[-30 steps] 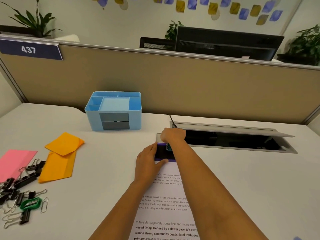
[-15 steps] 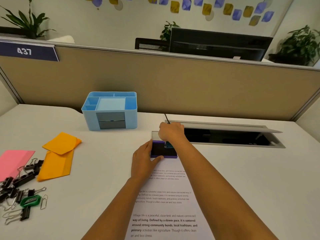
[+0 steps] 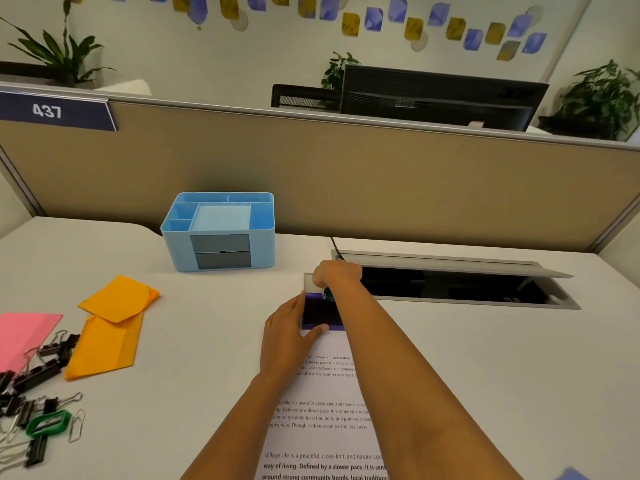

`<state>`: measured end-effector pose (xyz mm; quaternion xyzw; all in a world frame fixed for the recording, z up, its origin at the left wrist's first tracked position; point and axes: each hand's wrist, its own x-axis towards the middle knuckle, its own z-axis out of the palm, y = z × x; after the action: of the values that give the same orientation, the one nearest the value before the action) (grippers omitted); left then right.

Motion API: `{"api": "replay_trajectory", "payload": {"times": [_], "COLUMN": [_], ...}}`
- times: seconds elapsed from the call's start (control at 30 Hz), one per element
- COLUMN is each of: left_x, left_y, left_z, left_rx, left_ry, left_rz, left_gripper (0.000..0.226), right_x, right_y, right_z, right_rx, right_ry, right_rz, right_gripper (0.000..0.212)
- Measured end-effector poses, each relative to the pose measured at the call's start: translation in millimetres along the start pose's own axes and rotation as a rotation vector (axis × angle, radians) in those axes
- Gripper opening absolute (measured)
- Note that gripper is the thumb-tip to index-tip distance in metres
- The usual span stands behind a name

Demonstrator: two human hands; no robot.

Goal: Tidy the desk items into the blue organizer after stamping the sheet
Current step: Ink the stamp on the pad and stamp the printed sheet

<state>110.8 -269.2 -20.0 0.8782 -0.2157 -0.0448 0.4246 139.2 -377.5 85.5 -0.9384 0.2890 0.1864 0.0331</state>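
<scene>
While I ink up, my right hand (image 3: 337, 275) is clenched round the stamp (image 3: 328, 294). Only a teal bit shows under the fist, set down on the far end of the ink pad (image 3: 320, 311). Left hand (image 3: 289, 336) lies flat, fingers straight along the pad's left side, thumb against its near purple edge, steadying it and gripping nothing.

The pad sits at the top of the printed sheet (image 3: 322, 441), which runs down the desk (image 3: 207, 341) between my forearms. Whether the pad overlaps the paper, can't tell.

Handling, my guess:
- Stamp: small, rigid, light. Hold by the top and keep fingers off the wet face.
- Pad: light, likely to skid on the smooth desk, so brace it from the side.
- Sheet: thin, limp, slides easily. Pin it with a flat left palm near the stamping spot and don't pinch it.

Stamping not yet done. The blue organizer (image 3: 176, 251) stands well apart, back left by the partition. Orange folded papers (image 3: 114, 323), a pink paper (image 3: 24, 336) and binder clips (image 3: 38, 372) lie at far left, all outside the organizer.
</scene>
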Motion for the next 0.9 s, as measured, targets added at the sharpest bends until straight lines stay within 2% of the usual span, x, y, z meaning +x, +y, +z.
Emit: {"api": "replay_trajectory", "payload": {"times": [0.17, 0.43, 0.63, 0.9], "left_x": [0.7, -0.1, -1.5, -3.0], "left_y": [-0.1, 0.9, 2.6, 4.7], "left_z": [-0.4, -0.9, -2.5, -5.2], "left_rx": [0.017, 0.068, 0.059, 0.069], "left_ry": [0.009, 0.009, -0.009, -0.011], "left_rz": [0.012, 0.049, 0.033, 0.031], "left_gripper": [0.063, 0.064, 0.066, 0.067], "right_x": [4.6, -0.9, -8.5, -26.4], "right_y": [-1.0, 4.6, 6.6, 15.9], "right_z": [8.5, 5.3, -2.3, 2.7], "right_rx": [-0.017, -0.012, 0.035, 0.115], "right_ry": [0.006, 0.09, 0.098, 0.167], "right_rz": [-0.003, -0.041, -0.059, -0.089], "right_gripper": [0.032, 0.038, 0.051, 0.051]}}
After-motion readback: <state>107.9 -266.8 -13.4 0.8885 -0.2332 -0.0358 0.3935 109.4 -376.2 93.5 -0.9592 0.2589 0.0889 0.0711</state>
